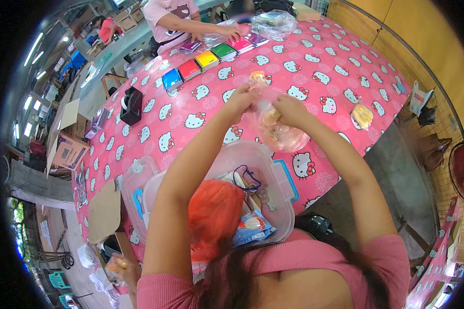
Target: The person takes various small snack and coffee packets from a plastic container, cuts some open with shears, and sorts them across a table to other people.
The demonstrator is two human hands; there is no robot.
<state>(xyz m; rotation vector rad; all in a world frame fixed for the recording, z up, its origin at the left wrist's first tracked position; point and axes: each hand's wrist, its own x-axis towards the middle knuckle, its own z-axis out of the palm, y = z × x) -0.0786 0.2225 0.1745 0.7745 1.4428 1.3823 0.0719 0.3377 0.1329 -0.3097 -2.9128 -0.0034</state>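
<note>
Nearest to us sits a clear plastic tub (273, 170) with blue clasps, filled with an orange net bag (214, 216) and some small packets, at the near edge of the pink cartoon-cat surface (314, 62). Its lid (134, 180) lies just left of it. Beyond the tub, we hold a clear plastic bag (278, 131) of round yellowish pastries above the surface. Our left hand (242, 100) and right hand (290, 109) meet at the bag's neck, fingers of both pinched narrow on the gathered plastic; we think the top is being twisted, though the fingertips blur together. One pastry piece (258, 77) shows just above our left hand.

Further out, a black tape dispenser (131, 105) stands to the left. A row of coloured flat boxes (209, 59), blue, red, yellow, green, pink and purple, runs toward the far edge, where another person's hand (231, 32) rests beside them. A second filled clear bag (273, 21) lies at the far end, and a single wrapped pastry (362, 116) sits well apart on the right.
</note>
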